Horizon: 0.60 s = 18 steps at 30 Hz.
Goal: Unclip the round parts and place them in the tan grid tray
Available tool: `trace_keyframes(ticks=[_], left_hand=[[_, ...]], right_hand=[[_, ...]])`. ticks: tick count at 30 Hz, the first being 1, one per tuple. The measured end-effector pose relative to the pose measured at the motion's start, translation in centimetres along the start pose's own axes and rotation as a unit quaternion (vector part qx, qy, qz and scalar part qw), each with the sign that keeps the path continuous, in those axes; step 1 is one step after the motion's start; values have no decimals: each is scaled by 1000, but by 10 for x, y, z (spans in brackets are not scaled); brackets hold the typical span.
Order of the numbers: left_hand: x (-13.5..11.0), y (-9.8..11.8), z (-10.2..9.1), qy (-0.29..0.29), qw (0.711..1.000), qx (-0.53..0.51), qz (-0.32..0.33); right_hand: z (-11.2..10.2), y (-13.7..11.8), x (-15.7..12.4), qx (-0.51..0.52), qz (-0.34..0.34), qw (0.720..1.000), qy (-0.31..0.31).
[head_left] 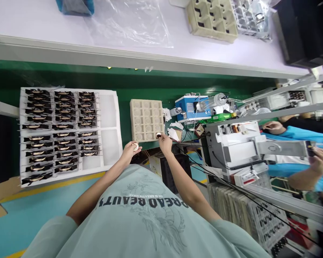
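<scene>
My left hand (130,149) is closed around a small round white part (135,146), held just in front of the near edge of the green bench. My right hand (164,141) pinches another small round part (158,135) at the near right corner of a beige moulded tray (146,120) with a grid of round pockets. The tray lies flat on the green bench (123,82) between my two hands and the blue device behind.
A white foam tray (109,125) with several rows of black-and-gold parts lies at left. A blue device (192,107), paper scraps and cables sit right of the beige tray. A grey machine (239,150) stands at right; another person in blue sleeves (298,138) works beyond it.
</scene>
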State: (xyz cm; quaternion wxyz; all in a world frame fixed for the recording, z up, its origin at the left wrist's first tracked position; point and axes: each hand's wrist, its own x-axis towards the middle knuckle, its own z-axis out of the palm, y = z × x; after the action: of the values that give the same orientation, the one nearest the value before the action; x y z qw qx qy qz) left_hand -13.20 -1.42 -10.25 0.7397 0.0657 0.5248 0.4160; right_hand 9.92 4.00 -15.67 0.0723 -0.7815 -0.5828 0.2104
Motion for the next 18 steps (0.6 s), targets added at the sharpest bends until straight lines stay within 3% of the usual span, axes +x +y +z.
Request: trace_keyframes(ticks=[3,8,11,14,18], left_hand=[[10,-4,11,0,1000,-25,12],[25,-13,37,-30,997,-62,22],[29,-20,52,-68,995,-55,39],[30,-25,60,-66,994,28,86],[24,-31,65,-36,971,161,172]], right_hand=[[1,-10,-27,165,-6,986,30],[5,-43,-75,438,-32,898,-34],[0,-55,-80,508,-1,861,-32],[-13,-51,-72,543,43,838,-26],[-32,-39,-70,549,71,832,-32]])
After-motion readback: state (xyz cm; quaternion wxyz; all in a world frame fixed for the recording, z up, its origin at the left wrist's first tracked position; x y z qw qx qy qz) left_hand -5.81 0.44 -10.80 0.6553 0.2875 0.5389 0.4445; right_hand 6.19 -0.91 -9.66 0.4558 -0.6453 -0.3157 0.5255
